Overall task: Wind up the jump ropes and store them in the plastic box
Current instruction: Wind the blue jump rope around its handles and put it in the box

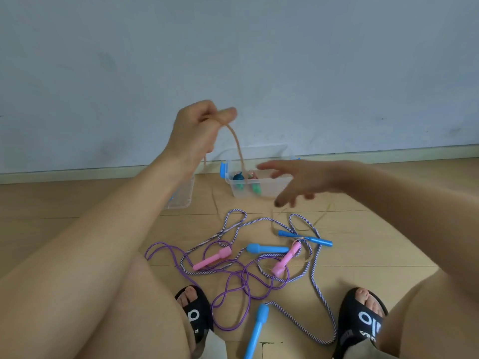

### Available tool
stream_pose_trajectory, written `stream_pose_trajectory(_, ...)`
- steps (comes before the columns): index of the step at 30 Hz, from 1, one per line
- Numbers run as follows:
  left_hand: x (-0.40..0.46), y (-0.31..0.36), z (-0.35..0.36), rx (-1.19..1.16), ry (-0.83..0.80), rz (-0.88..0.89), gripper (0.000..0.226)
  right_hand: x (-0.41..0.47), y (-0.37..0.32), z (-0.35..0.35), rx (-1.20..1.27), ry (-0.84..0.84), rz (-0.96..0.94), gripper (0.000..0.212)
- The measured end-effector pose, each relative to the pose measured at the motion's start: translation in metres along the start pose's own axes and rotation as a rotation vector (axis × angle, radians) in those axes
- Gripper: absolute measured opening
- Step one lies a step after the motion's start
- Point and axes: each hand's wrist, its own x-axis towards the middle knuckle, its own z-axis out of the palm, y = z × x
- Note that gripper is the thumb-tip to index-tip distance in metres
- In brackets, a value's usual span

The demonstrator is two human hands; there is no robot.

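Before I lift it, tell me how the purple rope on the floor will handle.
Probably floppy: the purple rope lies in loose loops on the floor. It looks glossy, so it may slip through fingers. Its loops cross the striped rope near a pink handle, so lifting it will likely drag that rope along or snag.

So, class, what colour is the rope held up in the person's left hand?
Tan, a pale orange-beige: the rope hangs from the left hand, clearest in the head view.
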Motion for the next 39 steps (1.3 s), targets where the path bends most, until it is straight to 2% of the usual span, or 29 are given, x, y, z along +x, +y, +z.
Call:
stream_pose_trajectory(2,-0.006,0.008,0.017,-0.025,-0.063,0.078,0.045,0.008,-0.019,0.021,0.174,0.004,-0.165,0.097)
stream_pose_trajectory(4,-0.011,0.015,0.03,-0.087,-0.099,0.112,0.043,0.016,-0.034,0.035,0.307,0.025,-0.276,0.083)
stream_pose_trajectory(7,-0.012,0.017,0.032,-0.173,-0.09,0.127,0.038,0.016,-0.042,0.042,0.365,0.038,-0.311,0.04)
stream_pose_trajectory(8,-0.01,0.017,0.029,-0.194,-0.06,0.123,0.037,0.013,-0.043,0.042,0.354,0.032,-0.315,0.034)
stream_pose_trajectory(11,-0.003,0.014,0.016,-0.207,0.033,0.135,0.034,0.013,-0.041,0.041,0.36,-0.028,-0.287,0.039)
stream_pose_trajectory(13,0.0,0.01,0.009,-0.096,0.085,0.19,0.032,0.011,-0.046,0.039,0.379,-0.093,-0.276,0.032)
stream_pose_trajectory(15,0.002,0.006,0.003,0.097,0.131,0.278,0.03,0.009,-0.052,0.034,0.499,-0.132,-0.257,0.031)
stream_pose_trajectory(17,0.006,-0.001,-0.005,0.286,0.178,0.365,0.028,0.004,-0.054,0.023,0.716,-0.159,-0.239,0.041)
stream_pose_trajectory(19,0.012,-0.01,-0.017,0.46,0.224,0.407,0.022,-0.004,-0.053,0.014,0.828,-0.19,-0.22,0.049)
stream_pose_trajectory(21,0.017,-0.021,-0.031,0.638,0.191,0.398,0.017,-0.006,-0.049,0.01,0.708,-0.113,-0.194,0.044)
stream_pose_trajectory(24,0.02,-0.037,-0.043,0.801,0.015,0.304,0.015,-0.002,-0.037,0.009,0.074,0.2,-0.171,0.029)
stream_pose_trajectory(26,0.022,-0.042,-0.047,0.876,-0.068,0.245,0.014,0.001,-0.023,0.008,-0.295,0.309,-0.138,0.032)
stream_pose_trajectory(27,0.023,-0.043,-0.051,0.927,-0.099,0.201,0.014,0.0,-0.017,0.006,-0.373,0.339,-0.103,0.035)
stream_pose_trajectory(29,0.024,-0.046,-0.06,1.117,-0.199,0.042,0.022,-0.003,-0.007,-0.002,-0.366,0.385,-0.041,0.038)
stream_pose_trajectory(31,0.023,-0.052,-0.066,1.306,-0.35,-0.127,0.044,-0.006,-0.007,-0.007,-0.272,0.404,-0.038,0.035)
stream_pose_trajectory(33,0.016,-0.056,-0.058,1.242,-0.484,-0.196,0.069,-0.008,-0.016,-0.006,-0.212,0.377,-0.078,0.032)
stream_pose_trajectory(36,-0.001,-0.045,-0.023,0.747,-0.658,-0.155,0.088,-0.008,-0.035,0.002,-0.11,0.305,-0.13,0.025)
stream_pose_trajectory(37,-0.007,-0.039,-0.01,0.611,-0.714,-0.134,0.083,-0.009,-0.041,0.005,-0.025,0.267,-0.153,0.021)
stream_pose_trajectory(39,-0.013,-0.035,0.009,0.499,-0.761,-0.052,0.049,-0.011,-0.049,0.005,0.208,0.181,-0.198,0.018)
